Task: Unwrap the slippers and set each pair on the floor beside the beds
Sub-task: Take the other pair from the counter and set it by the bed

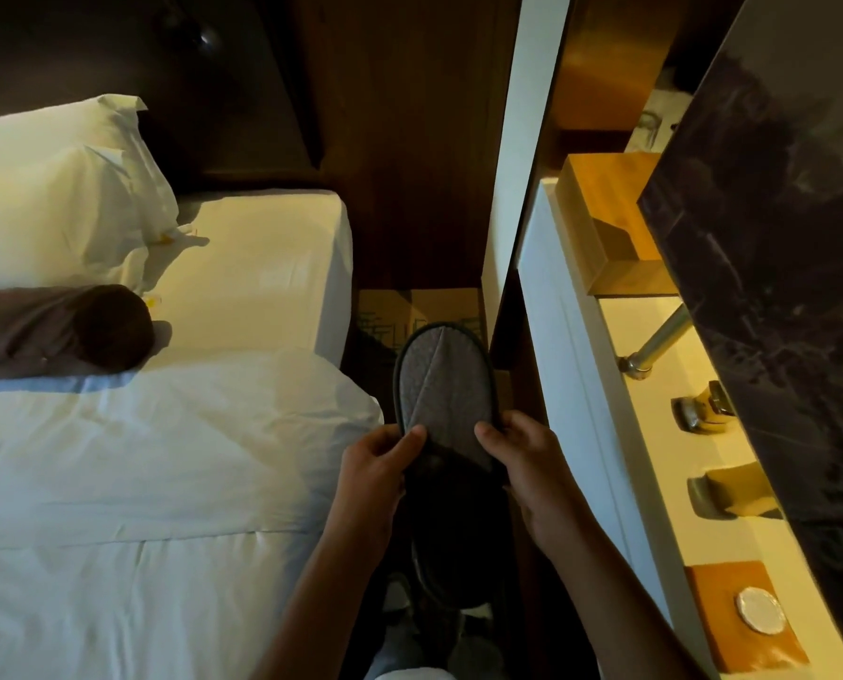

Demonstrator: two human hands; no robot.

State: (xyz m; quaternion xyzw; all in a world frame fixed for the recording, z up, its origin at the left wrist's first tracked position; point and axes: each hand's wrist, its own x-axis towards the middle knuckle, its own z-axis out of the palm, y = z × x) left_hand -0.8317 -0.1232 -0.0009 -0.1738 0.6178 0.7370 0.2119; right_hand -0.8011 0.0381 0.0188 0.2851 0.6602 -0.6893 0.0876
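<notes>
Grey slippers point(443, 385) hang above the dark floor beside the bed point(164, 458). Left hand point(370, 476) and right hand point(522, 471) each pinch a side, grip clamped.

Dim, warm yellow light is washing over the bed sheet point(243, 267) and the white ledge point(655, 365) at right, the headboard wall point(400, 139) and the floor gap are sinking into near-black shadow, straight edges are bowing at the frame's margins, and fine detail is smearing softly.
</notes>
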